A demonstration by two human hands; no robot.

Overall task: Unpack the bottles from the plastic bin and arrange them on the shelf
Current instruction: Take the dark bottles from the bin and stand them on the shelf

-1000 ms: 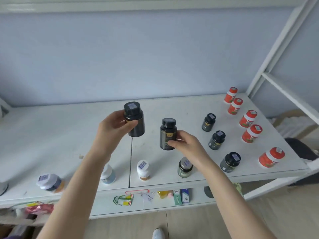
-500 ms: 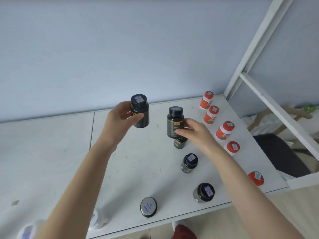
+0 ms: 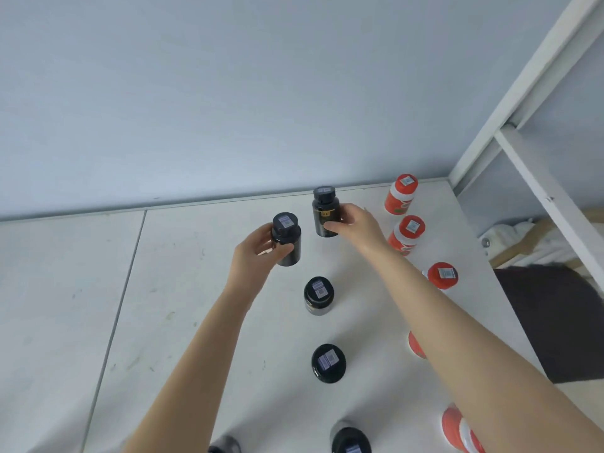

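Head view: left grip (image 3: 258,253) wraps one black bottle (image 3: 287,240) held above the shelf (image 3: 163,289); right grip (image 3: 356,223) clasps a second black bottle (image 3: 325,212) at the far end of the black row, contact with the board not discernible. Standing in place: three more black bottles (image 3: 318,295) in a column, and just right of them a column of red-capped bottles (image 3: 401,194), two partly hidden by the right forearm. Judged well along, with the two in hand left to set down; the plastic bin is out of frame, so its remaining contents are unknown.
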